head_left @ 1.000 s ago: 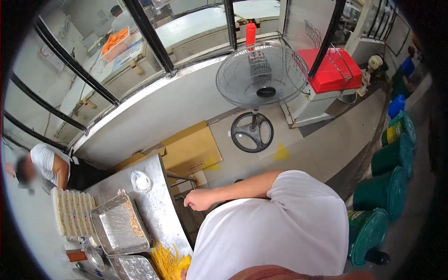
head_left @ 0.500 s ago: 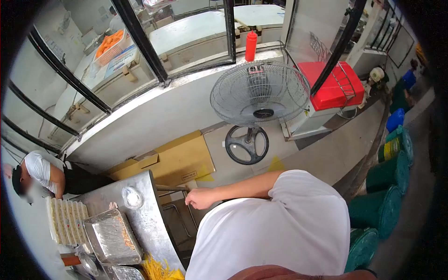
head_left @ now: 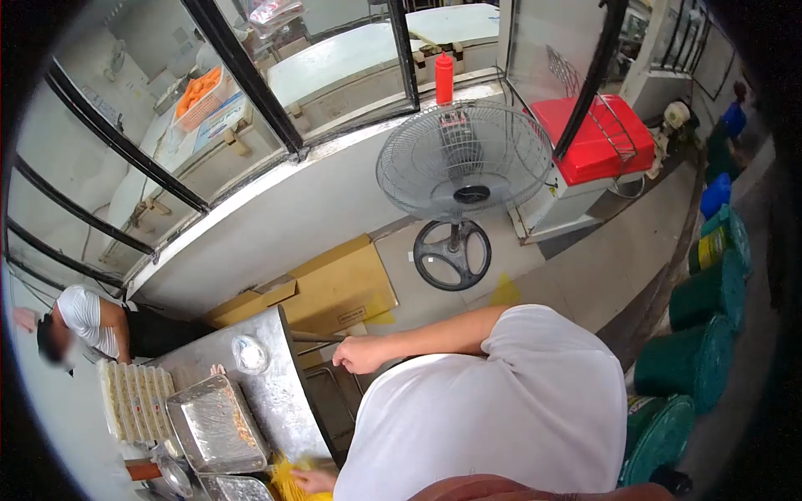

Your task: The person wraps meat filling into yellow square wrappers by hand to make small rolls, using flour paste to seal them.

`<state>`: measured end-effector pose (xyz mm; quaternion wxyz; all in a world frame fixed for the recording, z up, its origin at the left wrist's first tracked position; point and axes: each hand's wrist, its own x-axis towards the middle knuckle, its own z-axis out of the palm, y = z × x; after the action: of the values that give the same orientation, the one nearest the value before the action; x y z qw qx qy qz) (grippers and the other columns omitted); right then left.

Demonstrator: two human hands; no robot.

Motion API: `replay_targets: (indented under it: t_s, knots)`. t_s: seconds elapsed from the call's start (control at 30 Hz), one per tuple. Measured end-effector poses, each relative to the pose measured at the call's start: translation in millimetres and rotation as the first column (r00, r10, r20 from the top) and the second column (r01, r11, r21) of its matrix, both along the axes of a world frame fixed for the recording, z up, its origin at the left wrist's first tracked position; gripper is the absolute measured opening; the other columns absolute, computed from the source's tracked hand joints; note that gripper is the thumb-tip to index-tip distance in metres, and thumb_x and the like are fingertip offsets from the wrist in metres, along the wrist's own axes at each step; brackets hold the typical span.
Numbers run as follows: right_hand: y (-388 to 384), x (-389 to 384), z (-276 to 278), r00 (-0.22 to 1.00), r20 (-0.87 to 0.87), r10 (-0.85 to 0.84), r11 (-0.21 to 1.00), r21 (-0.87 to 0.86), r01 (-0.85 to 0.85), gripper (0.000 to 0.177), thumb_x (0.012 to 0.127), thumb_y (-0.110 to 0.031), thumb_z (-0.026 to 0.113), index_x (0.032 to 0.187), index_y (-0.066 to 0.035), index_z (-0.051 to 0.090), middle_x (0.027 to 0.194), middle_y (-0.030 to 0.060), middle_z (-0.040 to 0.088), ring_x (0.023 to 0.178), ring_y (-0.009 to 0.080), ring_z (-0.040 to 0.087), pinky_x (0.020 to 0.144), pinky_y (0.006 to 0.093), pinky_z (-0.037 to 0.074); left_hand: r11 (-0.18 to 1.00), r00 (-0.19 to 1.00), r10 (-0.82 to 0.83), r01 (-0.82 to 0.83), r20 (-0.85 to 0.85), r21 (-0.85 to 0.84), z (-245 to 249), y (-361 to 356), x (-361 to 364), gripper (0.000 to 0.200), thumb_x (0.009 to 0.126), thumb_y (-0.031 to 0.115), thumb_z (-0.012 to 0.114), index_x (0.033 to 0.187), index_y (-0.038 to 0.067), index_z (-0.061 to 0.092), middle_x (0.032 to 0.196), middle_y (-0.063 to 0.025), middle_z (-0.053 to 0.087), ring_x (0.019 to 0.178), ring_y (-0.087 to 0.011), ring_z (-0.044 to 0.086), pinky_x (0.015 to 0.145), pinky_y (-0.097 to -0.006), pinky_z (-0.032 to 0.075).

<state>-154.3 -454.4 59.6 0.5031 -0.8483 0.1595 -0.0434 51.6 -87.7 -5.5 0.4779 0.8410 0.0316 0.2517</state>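
At the lower left, my left hand (head_left: 315,480) is on a bunch of thin yellow strips (head_left: 288,474) at the table's near side. Its fingers are closed over them, partly blurred. My right hand (head_left: 359,355) hangs out past the end of the metal table (head_left: 288,392), near a bar beneath it. Its fingers curl inward, and I see nothing in them. Beside the strips lies a shallow metal tray (head_left: 200,430) with reddish-brown residue along one side. A second metal tray (head_left: 238,487) is partly cut off below it.
Stacked clear containers (head_left: 134,401) stand at the table's far end, beside a bending co-worker (head_left: 92,313). A small clear plastic container (head_left: 250,355) rests on the table. A pedestal fan (head_left: 464,163), flattened cardboard (head_left: 342,288), a red-lidded box (head_left: 597,142) and green bins (head_left: 681,363) surround me.
My left hand has come into view at the yellow strips, which have shifted and blurred. The whole view has swung slightly. My right hand keeps its pose.
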Motion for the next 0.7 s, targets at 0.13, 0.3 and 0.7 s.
replay_targets:
  t_s: [0.13, 0.3, 0.7]
  knots:
    - [19.8, 4.0, 6.8, 1.0, 0.01, -0.026, 1.0, -0.013, 0.026, 0.037, 0.088, -0.005, 0.058, 0.121, 0.001, 0.072, 0.114, 0.0218, 0.075, 0.109, 0.0382, 0.071, 0.095, 0.0454, 0.056, 0.928, 0.953, -0.084, 0.181, -0.29, 0.325, -44.7, -12.8, 21.3, 0.046, 0.109, 0.032, 0.058, 0.111, -0.012, 0.069, 0.106, -0.0323, 0.071, 0.094, -0.0435, 0.066, 0.086, -0.0464, 0.053]
    - [60.7, 0.0, 15.8, 0.998, 0.017, -0.059, 0.998, -0.025, 0.06, 0.037, 0.086, -0.005, 0.058, 0.119, 0.0, 0.073, 0.113, 0.0228, 0.075, 0.108, 0.039, 0.071, 0.094, 0.0469, 0.056, 0.492, 0.691, -0.712, 0.621, -0.13, 0.61, -60.4, -3.0, 22.5, 0.038, 0.106, 0.02, 0.055, 0.126, -0.01, 0.067, 0.139, -0.0318, 0.061, 0.128, -0.0495, 0.055, 0.113, -0.0544, 0.041]
    - [163.1, -8.7, -7.5, 0.99, -0.056, -0.132, 0.99, -0.057, 0.129, 0.037, 0.085, -0.003, 0.058, 0.118, 0.002, 0.073, 0.112, 0.0228, 0.075, 0.105, 0.0395, 0.071, 0.093, 0.0474, 0.056, 0.412, 0.68, -0.696, 0.641, -0.23, 0.647, -44.8, -9.1, 8.5, 0.049, 0.097, 0.011, 0.056, 0.143, -0.007, 0.056, 0.156, -0.0284, 0.048, 0.144, -0.0477, 0.042, 0.12, -0.0581, 0.031]
